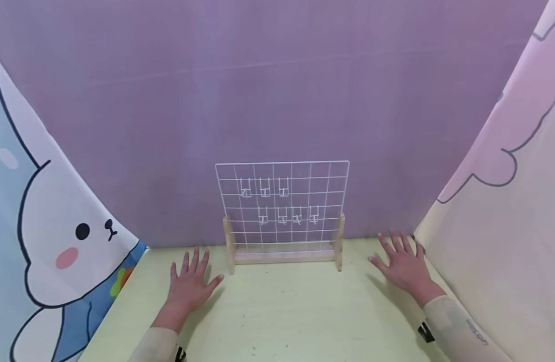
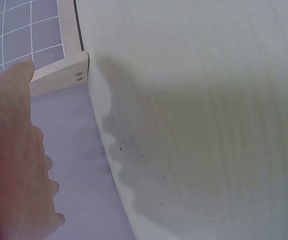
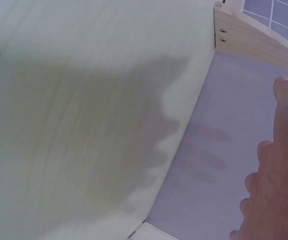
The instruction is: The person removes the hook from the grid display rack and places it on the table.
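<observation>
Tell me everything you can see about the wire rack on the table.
The rack is a white wire grid held upright between two pale wooden posts joined by a bottom rail. Seven small white hooks hang on it, three in an upper row and four below. It stands on the table against the purple backdrop, between the two flat hands, neither touching it.

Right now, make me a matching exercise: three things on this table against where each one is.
Things:
1. left hand
2. right hand
3. wire grid rack

Places:
A. upright at the back of the table, centre
B. flat on the table, right of the rack
C. flat on the table, left of the rack

Pairs: 1-C, 2-B, 3-A
</observation>
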`<state>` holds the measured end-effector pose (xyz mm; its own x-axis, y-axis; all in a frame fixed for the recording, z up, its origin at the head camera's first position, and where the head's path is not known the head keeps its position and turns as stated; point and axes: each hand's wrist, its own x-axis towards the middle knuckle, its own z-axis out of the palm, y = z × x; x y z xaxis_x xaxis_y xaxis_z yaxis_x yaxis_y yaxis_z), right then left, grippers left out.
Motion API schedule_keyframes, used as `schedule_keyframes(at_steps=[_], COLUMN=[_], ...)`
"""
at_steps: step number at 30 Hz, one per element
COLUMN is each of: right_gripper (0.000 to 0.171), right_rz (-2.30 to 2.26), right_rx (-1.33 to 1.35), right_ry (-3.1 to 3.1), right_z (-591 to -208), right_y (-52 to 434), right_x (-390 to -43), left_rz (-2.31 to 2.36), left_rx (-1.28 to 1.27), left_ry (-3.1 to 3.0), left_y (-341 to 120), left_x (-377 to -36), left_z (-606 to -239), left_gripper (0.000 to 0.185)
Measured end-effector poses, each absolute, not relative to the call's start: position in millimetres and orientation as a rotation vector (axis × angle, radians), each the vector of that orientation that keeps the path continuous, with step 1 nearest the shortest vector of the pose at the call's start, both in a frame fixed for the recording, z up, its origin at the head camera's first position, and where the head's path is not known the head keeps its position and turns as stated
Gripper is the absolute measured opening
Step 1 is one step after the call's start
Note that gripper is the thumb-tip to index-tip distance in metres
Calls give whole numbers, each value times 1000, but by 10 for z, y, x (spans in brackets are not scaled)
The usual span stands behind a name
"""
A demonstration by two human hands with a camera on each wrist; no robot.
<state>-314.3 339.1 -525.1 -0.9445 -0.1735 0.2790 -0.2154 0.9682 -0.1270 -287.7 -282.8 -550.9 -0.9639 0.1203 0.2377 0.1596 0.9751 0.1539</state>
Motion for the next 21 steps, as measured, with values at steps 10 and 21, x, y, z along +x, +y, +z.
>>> schedule_keyframes(at_steps=[10, 21], right_gripper=[91, 84], right_rz=[296, 626], right_rx=[328, 389], right_ry=[-2766, -2675], right_z=[-5339, -5326], right_y=[3411, 3290], right_x=[-3188, -3246], left_rz=[-439, -913], left_rx=[-198, -289], left_ry=[-2907, -2755], left_y=[-2793, -2847], left_x=[-2921, -3033], left_z=[-5553, -5589], left_gripper=[96, 90])
